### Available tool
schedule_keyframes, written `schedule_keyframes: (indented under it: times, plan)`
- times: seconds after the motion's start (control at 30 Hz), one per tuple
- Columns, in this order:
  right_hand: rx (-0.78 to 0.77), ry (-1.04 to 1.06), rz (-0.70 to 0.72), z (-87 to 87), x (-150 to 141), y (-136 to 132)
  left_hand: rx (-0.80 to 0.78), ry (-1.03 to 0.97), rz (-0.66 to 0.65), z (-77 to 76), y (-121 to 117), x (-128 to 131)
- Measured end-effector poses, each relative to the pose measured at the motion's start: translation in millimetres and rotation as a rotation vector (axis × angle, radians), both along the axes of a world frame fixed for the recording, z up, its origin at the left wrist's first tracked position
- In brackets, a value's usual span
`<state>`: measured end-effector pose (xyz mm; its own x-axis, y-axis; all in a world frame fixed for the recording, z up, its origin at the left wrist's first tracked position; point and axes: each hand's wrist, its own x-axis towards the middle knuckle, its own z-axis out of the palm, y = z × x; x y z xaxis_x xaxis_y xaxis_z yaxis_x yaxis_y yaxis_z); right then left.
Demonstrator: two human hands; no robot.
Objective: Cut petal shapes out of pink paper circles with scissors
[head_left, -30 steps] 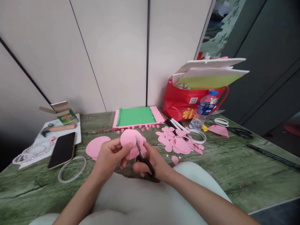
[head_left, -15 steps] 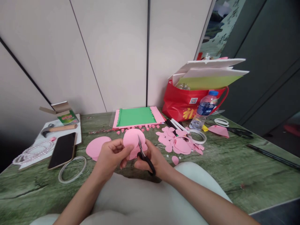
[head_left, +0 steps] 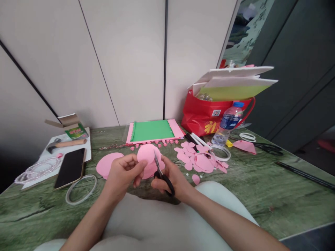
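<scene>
Between thumb and fingers my left hand [head_left: 125, 173] pinches a round piece of pink paper [head_left: 145, 154], held up above the table. My right hand [head_left: 174, 177] grips black-handled scissors [head_left: 160, 170], their blades lying at the right edge of that piece. How far the blades are apart is hard to make out. Behind and below the held piece, more pink paper lies on the table, partly hidden by my hands. Pink paper circles [head_left: 108, 164] rest left of my left hand. Right of the scissors is a heap of cut pink petals [head_left: 202, 162], with one loose petal [head_left: 195, 179] nearer me.
A green sheet [head_left: 152, 130] on pink paper lies at the back. Tape rolls [head_left: 81, 190], a phone [head_left: 70, 168], a hammer [head_left: 68, 143] and bead strings [head_left: 39, 169] are on the left. A water bottle [head_left: 227, 124] stands before a red bag [head_left: 200, 113] on the right.
The held pink paper and scissors moved slightly right, then the paper drifted back a little left. Both hands keep their grips; the rest of the table looks unchanged.
</scene>
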<state>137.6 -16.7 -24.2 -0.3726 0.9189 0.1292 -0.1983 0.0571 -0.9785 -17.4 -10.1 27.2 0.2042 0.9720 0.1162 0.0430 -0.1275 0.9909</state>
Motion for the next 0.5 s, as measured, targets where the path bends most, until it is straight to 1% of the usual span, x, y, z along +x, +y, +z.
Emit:
schedule_keyframes:
  times: [0.1,0.27,0.5]
  plan:
    - [-0.002,-0.019,-0.010,-1.1,0.2,0.3,0.018,-0.009,0.023,0.2,0.1,0.3]
    - [-0.020,-0.008,0.021,-0.4,1.0,-0.5,0.009,-0.037,0.050,-0.3,1.3,0.5]
    - [-0.016,-0.014,0.023,1.7,1.6,-2.1,0.032,-0.115,0.098,1.9,1.7,1.7]
